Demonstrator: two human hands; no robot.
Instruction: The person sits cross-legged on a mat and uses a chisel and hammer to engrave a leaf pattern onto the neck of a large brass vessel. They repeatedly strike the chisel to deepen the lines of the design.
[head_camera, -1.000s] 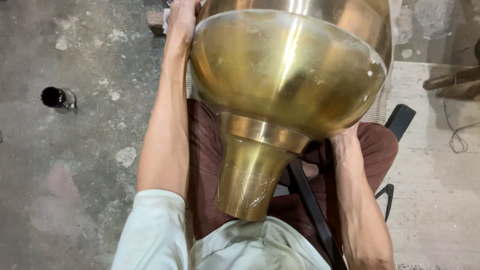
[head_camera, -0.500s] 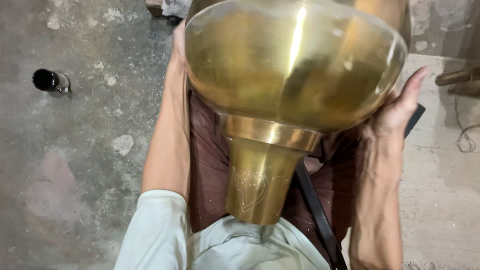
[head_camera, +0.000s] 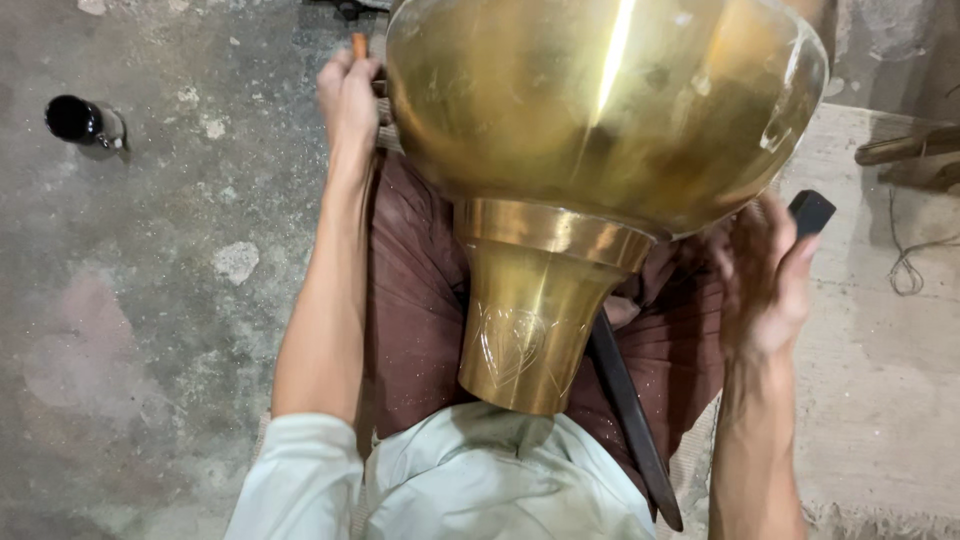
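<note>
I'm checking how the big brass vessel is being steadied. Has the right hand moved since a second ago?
Yes. The right hand has come out from under the large brass vessel, outward to its side, away from the maroon lap cloth.

vessel (head_camera: 600, 120): golden brass, engraved leaf lines on neck | trousers (head_camera: 420, 290): maroon | shirt (head_camera: 480, 480): pale green | floor (head_camera: 150, 300): mottled grey | cup (head_camera: 75, 118): black

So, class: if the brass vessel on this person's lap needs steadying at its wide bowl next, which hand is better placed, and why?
Probably the right hand: it is open, empty and beside the bowl of the brass vessel. The left hand is at the far rim and seems to grip something small.
</note>
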